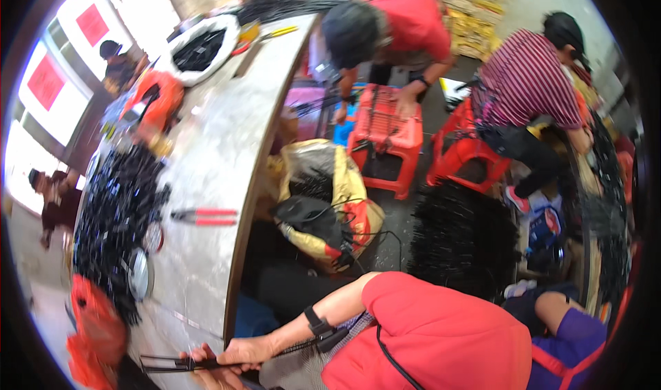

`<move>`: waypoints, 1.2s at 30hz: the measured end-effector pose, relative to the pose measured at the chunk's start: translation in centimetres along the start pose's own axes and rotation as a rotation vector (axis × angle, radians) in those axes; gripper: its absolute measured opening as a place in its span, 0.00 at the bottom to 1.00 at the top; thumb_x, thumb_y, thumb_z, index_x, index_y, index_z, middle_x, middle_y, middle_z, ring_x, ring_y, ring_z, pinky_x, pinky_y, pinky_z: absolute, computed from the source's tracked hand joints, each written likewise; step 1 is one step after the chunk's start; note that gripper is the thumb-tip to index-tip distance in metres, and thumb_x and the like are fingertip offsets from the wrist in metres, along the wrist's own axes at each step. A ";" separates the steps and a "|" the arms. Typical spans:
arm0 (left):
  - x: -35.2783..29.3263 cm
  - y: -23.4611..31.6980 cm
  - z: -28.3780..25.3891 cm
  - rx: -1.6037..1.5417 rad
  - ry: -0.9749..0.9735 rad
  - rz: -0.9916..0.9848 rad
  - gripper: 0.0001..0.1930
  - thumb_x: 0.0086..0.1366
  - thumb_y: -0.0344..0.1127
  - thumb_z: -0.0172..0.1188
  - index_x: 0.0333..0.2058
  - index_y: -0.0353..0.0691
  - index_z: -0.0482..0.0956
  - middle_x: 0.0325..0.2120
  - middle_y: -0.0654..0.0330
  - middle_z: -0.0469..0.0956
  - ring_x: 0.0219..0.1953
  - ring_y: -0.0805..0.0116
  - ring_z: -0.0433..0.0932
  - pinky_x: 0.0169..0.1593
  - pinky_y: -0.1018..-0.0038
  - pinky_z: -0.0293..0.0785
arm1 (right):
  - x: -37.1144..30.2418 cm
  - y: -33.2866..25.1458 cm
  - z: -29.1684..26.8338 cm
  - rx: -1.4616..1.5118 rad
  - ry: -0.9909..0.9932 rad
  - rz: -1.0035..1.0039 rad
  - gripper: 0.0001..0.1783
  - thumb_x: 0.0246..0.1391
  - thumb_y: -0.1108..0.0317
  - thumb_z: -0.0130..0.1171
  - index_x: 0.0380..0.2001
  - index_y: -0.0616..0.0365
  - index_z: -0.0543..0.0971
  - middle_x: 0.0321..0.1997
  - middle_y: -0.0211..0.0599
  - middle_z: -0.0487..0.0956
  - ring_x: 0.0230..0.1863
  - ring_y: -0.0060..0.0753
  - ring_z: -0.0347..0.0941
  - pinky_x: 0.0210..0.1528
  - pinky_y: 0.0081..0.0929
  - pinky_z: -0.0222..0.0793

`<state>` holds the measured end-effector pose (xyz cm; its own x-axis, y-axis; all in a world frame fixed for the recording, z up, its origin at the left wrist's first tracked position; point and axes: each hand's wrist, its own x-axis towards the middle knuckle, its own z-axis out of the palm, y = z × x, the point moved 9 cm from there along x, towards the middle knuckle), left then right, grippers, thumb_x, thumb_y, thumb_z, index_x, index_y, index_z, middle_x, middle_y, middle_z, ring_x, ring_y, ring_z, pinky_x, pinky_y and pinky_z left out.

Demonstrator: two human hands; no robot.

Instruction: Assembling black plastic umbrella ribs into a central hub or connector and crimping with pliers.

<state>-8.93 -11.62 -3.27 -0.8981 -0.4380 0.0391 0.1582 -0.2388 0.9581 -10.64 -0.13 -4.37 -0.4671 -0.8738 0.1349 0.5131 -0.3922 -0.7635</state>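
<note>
My left hand (242,352) reaches down to the lower left, a black band on its wrist, and is closed around a thin bundle of black cords (164,364). The bundle sticks out to the left over the near end of the long pale table (206,149). The fingers of my right hand (203,364), partly cut off by the lower edge, grip the same bundle just left of the left hand. My red shirt fills the lower middle of the view.
Red-handled pliers (205,216) and a heap of black cords (113,214) lie on the table. A yellow sack (344,183) and a standing black bundle (463,238) are on the floor. Two people bend over red stools (385,125); a purple sleeve (575,335) is at the lower right.
</note>
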 end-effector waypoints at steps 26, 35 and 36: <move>-4.8 7.6 10.3 0.003 -0.123 0.346 0.27 0.68 0.51 0.47 0.51 0.30 0.63 0.25 0.62 0.69 0.30 0.67 0.74 0.37 0.70 0.74 | -2.4 -2.7 1.9 -0.323 0.069 -0.150 0.34 0.60 0.36 0.38 0.18 0.57 0.70 0.15 0.23 0.64 0.14 0.15 0.59 0.16 0.14 0.52; -8.9 9.2 10.7 -0.233 -0.252 0.422 0.27 0.68 0.52 0.46 0.53 0.32 0.65 0.22 0.68 0.64 0.25 0.74 0.70 0.37 0.73 0.74 | -4.9 -3.3 5.1 -0.401 -0.014 -0.263 0.41 0.57 0.34 0.39 0.54 0.64 0.65 0.19 0.24 0.66 0.17 0.13 0.60 0.15 0.11 0.52; -9.1 9.5 10.5 -0.196 -0.215 0.443 0.27 0.69 0.51 0.45 0.53 0.32 0.65 0.22 0.68 0.64 0.25 0.75 0.70 0.37 0.72 0.75 | -4.9 -4.2 5.7 -0.401 -0.009 -0.303 0.39 0.57 0.35 0.40 0.51 0.64 0.67 0.23 0.27 0.69 0.18 0.14 0.61 0.18 0.13 0.55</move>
<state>-3.61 -0.78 8.46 -0.7884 -0.3508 0.5053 0.5969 -0.2376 0.7663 -6.42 4.13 1.83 -0.5455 -0.7408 0.3920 0.0370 -0.4885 -0.8718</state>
